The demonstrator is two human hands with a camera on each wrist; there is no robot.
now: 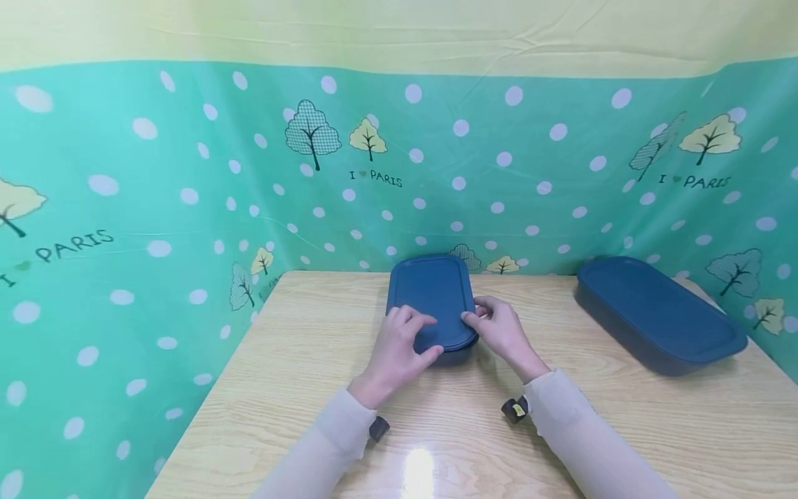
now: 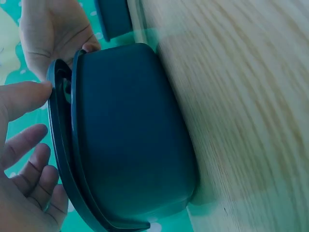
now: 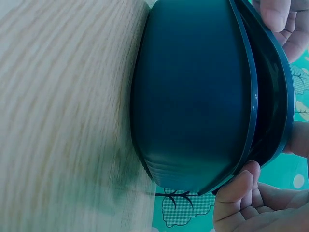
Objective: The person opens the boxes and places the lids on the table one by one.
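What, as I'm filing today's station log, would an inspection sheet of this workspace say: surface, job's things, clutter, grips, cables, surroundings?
Surface: light wood-grain table, with glare at the front.
Job's things: blue lid lies over the blue box; a gap shows under its near end.
Clutter: nothing loose seen; a long blue container stands apart, at the right.
Left grip: bare hand, thumb touching the lid's near edge.
Right grip: bare hand, pinching the lid's right edge; whether it takes the box rim too, cannot tell.
Cables: nothing seen.
Surroundings: green dotted curtain with tree prints behind and at both sides.
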